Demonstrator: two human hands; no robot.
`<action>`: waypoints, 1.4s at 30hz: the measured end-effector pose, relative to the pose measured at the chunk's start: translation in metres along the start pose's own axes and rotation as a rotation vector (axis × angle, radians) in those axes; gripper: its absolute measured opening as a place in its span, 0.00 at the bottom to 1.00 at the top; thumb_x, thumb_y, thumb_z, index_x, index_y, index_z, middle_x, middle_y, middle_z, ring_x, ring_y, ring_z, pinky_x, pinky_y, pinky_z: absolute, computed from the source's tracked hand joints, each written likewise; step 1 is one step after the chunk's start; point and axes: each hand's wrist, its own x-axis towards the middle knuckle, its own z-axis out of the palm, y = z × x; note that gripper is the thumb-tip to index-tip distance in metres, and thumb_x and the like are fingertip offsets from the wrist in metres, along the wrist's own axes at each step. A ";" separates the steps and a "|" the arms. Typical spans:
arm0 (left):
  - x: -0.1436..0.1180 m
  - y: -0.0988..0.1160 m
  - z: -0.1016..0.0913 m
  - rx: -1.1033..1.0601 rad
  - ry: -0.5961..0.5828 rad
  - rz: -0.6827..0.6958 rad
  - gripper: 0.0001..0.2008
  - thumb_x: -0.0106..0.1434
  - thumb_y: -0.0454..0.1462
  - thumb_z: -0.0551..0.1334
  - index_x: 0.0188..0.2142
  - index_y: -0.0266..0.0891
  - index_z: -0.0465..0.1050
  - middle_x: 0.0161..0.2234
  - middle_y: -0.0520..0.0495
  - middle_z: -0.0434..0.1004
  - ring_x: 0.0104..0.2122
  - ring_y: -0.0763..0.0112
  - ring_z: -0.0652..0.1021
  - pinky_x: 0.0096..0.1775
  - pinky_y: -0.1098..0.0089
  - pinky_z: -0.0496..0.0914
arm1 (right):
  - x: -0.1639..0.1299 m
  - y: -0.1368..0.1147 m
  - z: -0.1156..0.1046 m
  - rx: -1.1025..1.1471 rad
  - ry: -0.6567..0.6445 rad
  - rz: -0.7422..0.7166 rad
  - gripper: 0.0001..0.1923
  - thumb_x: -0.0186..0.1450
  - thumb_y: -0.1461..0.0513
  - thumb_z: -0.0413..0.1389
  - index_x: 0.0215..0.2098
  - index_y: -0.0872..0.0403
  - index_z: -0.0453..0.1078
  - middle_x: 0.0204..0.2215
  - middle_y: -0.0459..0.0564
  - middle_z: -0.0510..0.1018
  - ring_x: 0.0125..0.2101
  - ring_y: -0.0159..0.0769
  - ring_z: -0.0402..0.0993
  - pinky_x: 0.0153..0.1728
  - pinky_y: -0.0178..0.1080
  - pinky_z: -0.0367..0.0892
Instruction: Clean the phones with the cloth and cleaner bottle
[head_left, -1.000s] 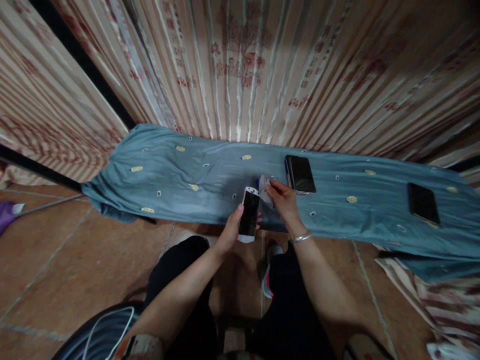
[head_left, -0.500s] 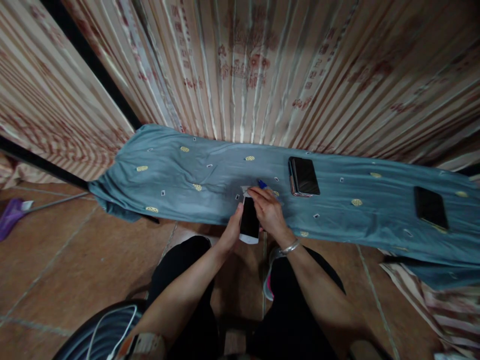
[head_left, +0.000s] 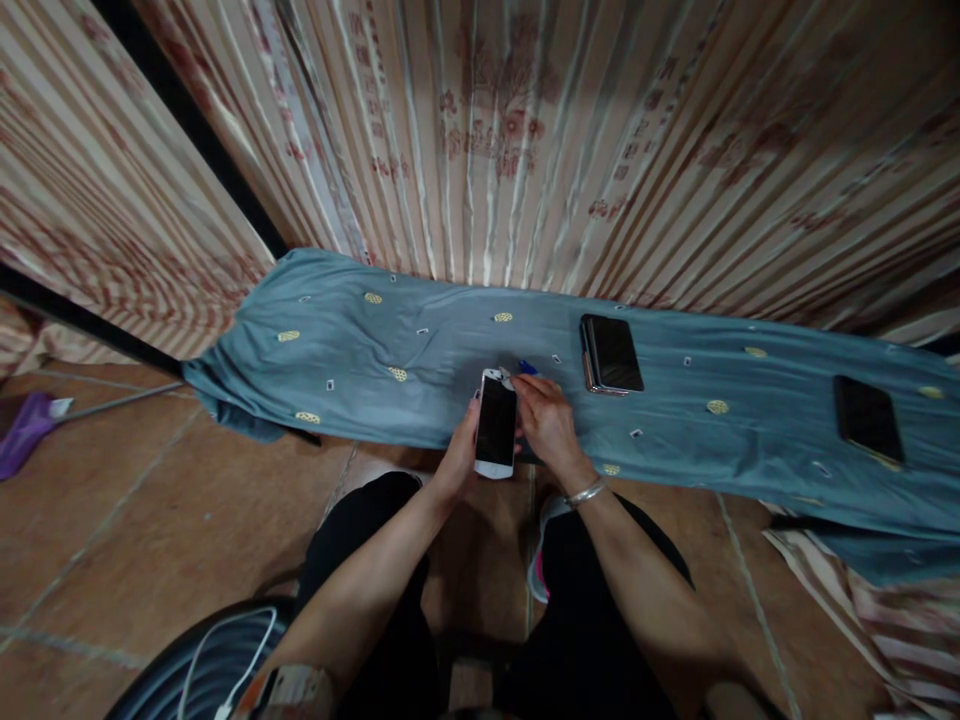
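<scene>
— Where was the white phone (head_left: 496, 428)?

— Above the near edge of the bench (head_left: 390, 340), screen up. Left hand (head_left: 459, 460) gripped its left side, fingers clenched round it. Right hand (head_left: 546, 425) pinched something small and pale at the top corner; could not tell what.

— Any brand or writing?

— None legible. Two dark phones, one near (head_left: 611, 353), one far right (head_left: 868, 418), lay on the blue-grey cloth (head_left: 337, 350). Curtain (head_left: 495, 130) print unreadable.

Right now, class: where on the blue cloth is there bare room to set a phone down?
Bare patches: the blue cloth left of the white phone, and between the two dark phones. Crowded where both hands meet.
</scene>
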 end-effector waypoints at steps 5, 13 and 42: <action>0.001 -0.005 0.002 -0.021 -0.014 0.004 0.26 0.70 0.50 0.50 0.53 0.33 0.74 0.41 0.38 0.83 0.42 0.59 0.82 0.45 0.61 0.76 | 0.003 -0.011 0.003 0.012 0.013 -0.009 0.22 0.69 0.67 0.44 0.55 0.51 0.73 0.50 0.53 0.78 0.50 0.44 0.71 0.55 0.51 0.66; 0.004 0.000 0.001 -0.131 -0.050 0.108 0.26 0.70 0.49 0.52 0.57 0.34 0.71 0.49 0.40 0.79 0.56 0.58 0.74 0.57 0.60 0.67 | -0.001 -0.036 0.011 0.027 -0.058 -0.094 0.22 0.70 0.68 0.43 0.56 0.55 0.72 0.53 0.56 0.76 0.53 0.45 0.69 0.58 0.49 0.66; 0.010 0.027 -0.011 -0.109 0.104 0.093 0.39 0.65 0.61 0.47 0.45 0.28 0.78 0.36 0.35 0.83 0.38 0.59 0.83 0.38 0.67 0.76 | -0.035 -0.060 0.005 0.298 -0.161 -0.148 0.19 0.69 0.69 0.46 0.51 0.50 0.74 0.49 0.53 0.79 0.51 0.41 0.73 0.53 0.50 0.71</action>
